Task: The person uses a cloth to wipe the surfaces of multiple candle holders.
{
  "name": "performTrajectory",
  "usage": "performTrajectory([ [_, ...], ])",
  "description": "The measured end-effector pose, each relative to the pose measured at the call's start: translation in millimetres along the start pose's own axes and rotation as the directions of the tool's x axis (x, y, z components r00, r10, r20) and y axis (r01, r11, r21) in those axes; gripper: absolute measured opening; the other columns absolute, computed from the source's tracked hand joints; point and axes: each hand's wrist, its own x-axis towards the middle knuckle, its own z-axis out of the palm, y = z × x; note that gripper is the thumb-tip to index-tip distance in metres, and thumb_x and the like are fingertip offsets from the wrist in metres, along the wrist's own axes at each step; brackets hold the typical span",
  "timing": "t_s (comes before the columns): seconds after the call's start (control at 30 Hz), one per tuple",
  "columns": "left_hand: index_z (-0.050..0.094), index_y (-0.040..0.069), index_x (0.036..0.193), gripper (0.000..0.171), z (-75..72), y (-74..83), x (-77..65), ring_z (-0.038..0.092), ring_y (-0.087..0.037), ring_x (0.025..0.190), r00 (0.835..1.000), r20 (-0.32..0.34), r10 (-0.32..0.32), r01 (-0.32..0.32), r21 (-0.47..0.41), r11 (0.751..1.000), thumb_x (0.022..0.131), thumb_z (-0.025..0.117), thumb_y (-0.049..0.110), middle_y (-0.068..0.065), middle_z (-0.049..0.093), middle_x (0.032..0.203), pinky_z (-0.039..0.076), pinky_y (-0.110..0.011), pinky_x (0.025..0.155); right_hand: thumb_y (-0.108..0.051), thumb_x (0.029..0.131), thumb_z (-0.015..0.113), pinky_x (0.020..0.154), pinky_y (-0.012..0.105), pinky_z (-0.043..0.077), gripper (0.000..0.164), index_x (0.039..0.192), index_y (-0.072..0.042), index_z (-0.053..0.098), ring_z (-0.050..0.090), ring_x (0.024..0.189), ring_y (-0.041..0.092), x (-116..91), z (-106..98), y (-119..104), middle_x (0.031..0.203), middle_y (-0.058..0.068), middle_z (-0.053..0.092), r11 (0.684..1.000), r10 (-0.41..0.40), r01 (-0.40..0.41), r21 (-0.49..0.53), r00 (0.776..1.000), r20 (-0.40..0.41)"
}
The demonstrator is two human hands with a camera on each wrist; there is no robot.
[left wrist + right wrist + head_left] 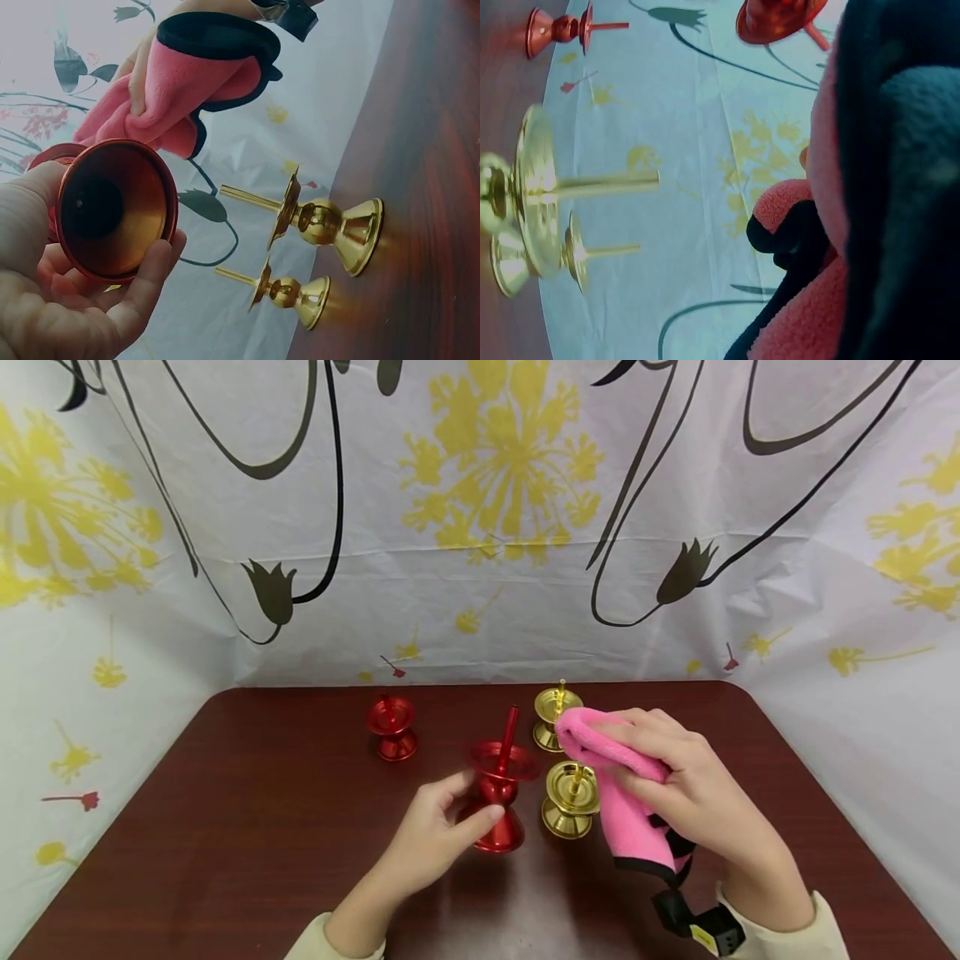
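Note:
My left hand (431, 831) holds a shiny red candle holder (504, 831) by its lower part, thumb and fingers around it. The holder is off the table, its hollow underside showing in the left wrist view. A pink cloth with black edging (626, 814) is gripped in my right hand (693, 777), to the right of the red holder and apart from it in the left wrist view's background. Two gold candle holders stand upright between the hands: a nearer one (567, 822) and a farther one (550, 735), partly behind the cloth.
Another red candle holder (396, 745) stands upright at the back left of the dark reddish-brown table (247, 827). A white curtain with flower prints (375, 518) hangs behind and along both sides. A small black device (708, 928) is strapped at the right wrist.

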Motion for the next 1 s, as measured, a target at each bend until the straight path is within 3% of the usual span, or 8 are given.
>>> performTrajectory([
  [0.13, 0.066, 0.001, 0.120, 0.030, 2.0, -4.8, -0.4, 0.065, -0.006, 0.100, 1.000, 0.011, 0.017, -0.018, 0.031, 0.999, 0.092, 0.068, 0.010, -0.016, 0.071, 0.114, 0.055, -0.024, 0.090, 0.009, 0.076, 0.072, 0.081, 0.016, 0.042, 0.055, 0.125, -0.014, 0.069, 0.053, 0.108, 0.005, -1, 8, -1, 0.124, -0.002, 0.065, 1.000, -0.004, 0.004, -0.014, 1.000, 0.015],
  [0.37, 0.069, 0.008, 0.119, 0.029, 2.0, -11.5, -0.4, 0.063, -0.006, 0.092, 0.999, 0.010, 0.054, -0.055, 0.176, 0.983, 0.091, 0.071, 0.016, -0.008, 0.073, 0.108, 0.056, -0.023, 0.082, 0.009, 0.071, 0.069, 0.067, 0.014, 0.039, 0.046, 0.109, -0.016, 0.074, 0.047, 0.089, 0.002, 0, 14, 0, 0.106, -0.008, 0.066, 0.998, -0.035, 0.034, -0.046, 0.999, -0.011],
  [0.63, 0.069, 0.004, 0.119, 0.030, 7.1, -14.1, 3.0, 0.066, -0.012, 0.096, 0.998, 0.026, 0.060, -0.063, 0.143, 0.988, 0.092, 0.070, 0.015, -0.010, 0.074, 0.111, 0.057, -0.024, 0.085, 0.008, 0.071, 0.070, 0.066, 0.014, 0.039, 0.046, 0.108, -0.019, 0.075, 0.048, 0.089, 0.001, 2, 21, 1, 0.106, -0.010, 0.066, 0.999, -0.032, 0.031, -0.034, 0.999, -0.009],
  [0.83, 0.071, 0.006, 0.119, 0.030, 3.2, -11.9, 2.2, 0.066, -0.011, 0.099, 0.996, -0.001, 0.086, -0.084, 0.170, 0.982, 0.090, 0.072, 0.016, -0.008, 0.074, 0.112, 0.056, -0.025, 0.089, 0.006, 0.072, 0.070, 0.071, 0.014, 0.042, 0.044, 0.106, -0.021, 0.075, 0.049, 0.092, 0.003, 2, 27, 4, 0.103, -0.009, 0.064, 0.998, -0.058, 0.059, -0.024, 0.998, 0.034],
  [1.0, 0.072, 0.007, 0.118, 0.031, -2.2, -10.0, 2.0, 0.065, -0.010, 0.101, 0.990, -0.011, 0.138, -0.133, 0.206, 0.970, 0.087, 0.074, 0.012, -0.006, 0.073, 0.112, 0.055, -0.026, 0.091, 0.006, 0.073, 0.070, 0.075, 0.015, 0.042, 0.049, 0.114, -0.021, 0.074, 0.049, 0.097, 0.004, 2, 28, 4, 0.109, -0.006, 0.065, 0.996, -0.083, 0.085, -0.025, 0.994, 0.065],
])
